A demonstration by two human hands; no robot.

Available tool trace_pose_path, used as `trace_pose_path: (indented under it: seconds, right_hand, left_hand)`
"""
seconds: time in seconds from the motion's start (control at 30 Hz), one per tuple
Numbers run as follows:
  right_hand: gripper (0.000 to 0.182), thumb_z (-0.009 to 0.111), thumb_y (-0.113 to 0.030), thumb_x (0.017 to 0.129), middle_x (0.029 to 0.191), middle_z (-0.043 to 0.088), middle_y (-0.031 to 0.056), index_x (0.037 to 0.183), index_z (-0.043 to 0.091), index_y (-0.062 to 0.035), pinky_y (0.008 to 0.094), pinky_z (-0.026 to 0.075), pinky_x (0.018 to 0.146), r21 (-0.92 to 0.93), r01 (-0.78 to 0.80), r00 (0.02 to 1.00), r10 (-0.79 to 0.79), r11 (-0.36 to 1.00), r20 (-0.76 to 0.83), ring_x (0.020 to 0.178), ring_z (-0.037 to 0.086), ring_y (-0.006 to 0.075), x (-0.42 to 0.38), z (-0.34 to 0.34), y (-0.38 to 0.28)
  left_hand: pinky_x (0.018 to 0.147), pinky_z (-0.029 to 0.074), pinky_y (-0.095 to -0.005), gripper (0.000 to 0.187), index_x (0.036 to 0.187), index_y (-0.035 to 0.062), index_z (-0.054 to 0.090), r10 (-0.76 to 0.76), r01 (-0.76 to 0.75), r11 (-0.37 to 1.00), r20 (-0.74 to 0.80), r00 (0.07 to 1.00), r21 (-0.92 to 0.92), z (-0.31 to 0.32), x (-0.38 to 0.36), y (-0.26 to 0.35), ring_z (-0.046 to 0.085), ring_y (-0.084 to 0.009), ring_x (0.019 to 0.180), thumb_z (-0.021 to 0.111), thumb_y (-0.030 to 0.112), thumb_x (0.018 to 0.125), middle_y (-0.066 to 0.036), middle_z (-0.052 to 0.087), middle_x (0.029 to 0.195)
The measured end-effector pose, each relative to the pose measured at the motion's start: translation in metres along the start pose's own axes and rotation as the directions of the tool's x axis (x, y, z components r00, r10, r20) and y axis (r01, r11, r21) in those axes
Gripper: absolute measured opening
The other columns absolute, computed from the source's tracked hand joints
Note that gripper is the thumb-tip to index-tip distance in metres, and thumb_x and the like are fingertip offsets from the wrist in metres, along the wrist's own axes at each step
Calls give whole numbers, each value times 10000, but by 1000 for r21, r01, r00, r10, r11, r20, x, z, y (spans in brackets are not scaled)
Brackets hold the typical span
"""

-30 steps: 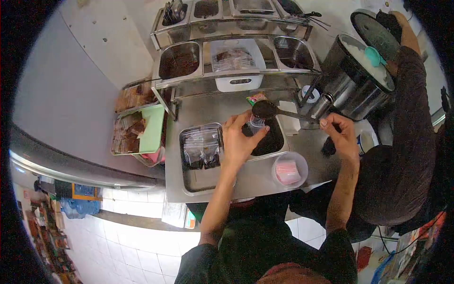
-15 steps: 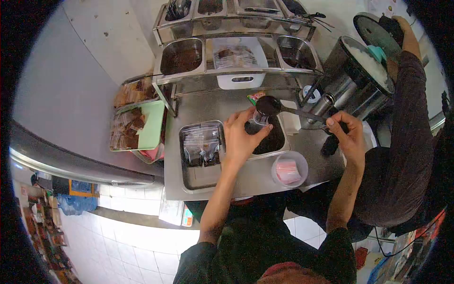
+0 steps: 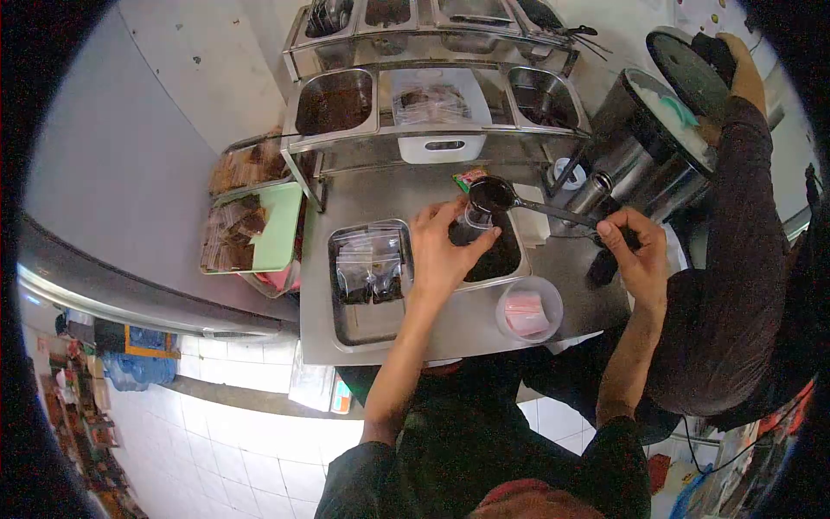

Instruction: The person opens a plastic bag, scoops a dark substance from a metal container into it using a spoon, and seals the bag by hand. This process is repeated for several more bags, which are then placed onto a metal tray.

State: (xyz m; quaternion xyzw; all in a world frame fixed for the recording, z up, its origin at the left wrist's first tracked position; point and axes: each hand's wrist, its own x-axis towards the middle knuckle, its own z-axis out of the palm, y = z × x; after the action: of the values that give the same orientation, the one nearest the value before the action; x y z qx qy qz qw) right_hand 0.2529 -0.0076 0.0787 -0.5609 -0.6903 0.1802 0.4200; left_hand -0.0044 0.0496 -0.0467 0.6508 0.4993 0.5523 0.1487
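My left hand [image 3: 445, 242] is closed around a small clear plastic bag [image 3: 474, 223], fingers on one side and thumb on the other. Dark contents show in the bag. In my right hand [image 3: 635, 251] is the handle end of a black ladle [image 3: 545, 208]. Its bowl reaches left and rests right at the bag's mouth, tipped, with dark residue inside. Below them, partly hidden by my left hand, a metal pan [image 3: 510, 259] holds something dark. To the left, a steel tray [image 3: 344, 329] contains filled zip bags [image 3: 369, 268].
A round plastic tub [image 3: 553, 324] with pink-edged bags stands near the counter front. Behind are a rack with metal pans [image 3: 337, 102] and a white basket [image 3: 443, 149]. A green tray [image 3: 277, 229] sits left. At right, another person's arm [image 3: 748, 182] holds a lid above a large steel pot [image 3: 644, 138].
The ladle's bowl has tipped further over the bag, and its inside shows more. The bag looks darker. My hands have barely shifted.
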Motion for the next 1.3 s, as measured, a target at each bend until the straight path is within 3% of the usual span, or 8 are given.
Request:
trace_pose_path:
  seconds: [0.07,0.17,0.37,0.47,0.57,0.67,1.3]
  right_hand:
    - [187,717,-133,941,757,639,33,831,648,2,273,459,693,-8,25,1000,-25,1000,-16,747,576,102,-1,1,1]
    - [184,727,-128,931,756,644,52,829,651,5,279,458,682,-69,71,996,-74,995,-40,727,582,120,-3,0,2]
    - [178,746,-122,911,747,642,68,820,655,1,293,452,657,-116,140,984,-151,983,-98,697,583,147,-6,4,0]
    - [156,751,-110,890,738,636,87,819,658,-6,321,451,644,-177,131,981,-153,976,-121,679,595,190,-9,5,-1]
    - [125,758,-89,860,740,635,103,821,662,-19,360,458,638,-294,270,943,-314,917,-114,671,610,253,-9,4,2]
    - [113,768,-81,840,748,642,105,833,666,-32,388,467,645,-325,284,936,-334,902,-108,676,619,289,-11,4,-1]
    - [151,810,-74,795,796,647,100,889,694,-55,383,480,564,-451,417,845,-519,789,-129,666,623,282,-21,15,7]
  left_hand:
    - [877,550,-404,543,1073,-5,721,2,-2,1000,-1,1000,-5,-1,0,3,691,-304,968,944,266,658,-154,710,1033]
    - [913,438,-457,568,1134,32,717,-5,5,999,-2,1000,-45,3,-2,-2,631,-331,992,891,338,688,-141,714,988]
    - [909,446,-464,587,1152,36,717,-18,18,999,4,1000,-42,3,-1,2,634,-334,998,897,339,683,-138,716,987]
    - [912,452,-469,594,1167,37,715,-22,22,999,-2,1000,-48,7,-2,0,627,-338,1007,897,333,685,-142,708,993]
    - [916,454,-467,593,1173,38,714,-30,30,999,0,1000,-20,6,-2,2,619,-341,1005,897,330,689,-149,697,994]
    - [916,454,-462,593,1172,37,714,-31,30,997,-13,999,-74,11,-3,-3,612,-343,1002,897,329,689,-155,689,994]
    - [922,450,-470,735,1300,15,618,47,-49,998,-63,997,-27,16,2,-5,629,-336,976,900,300,684,-105,754,996]
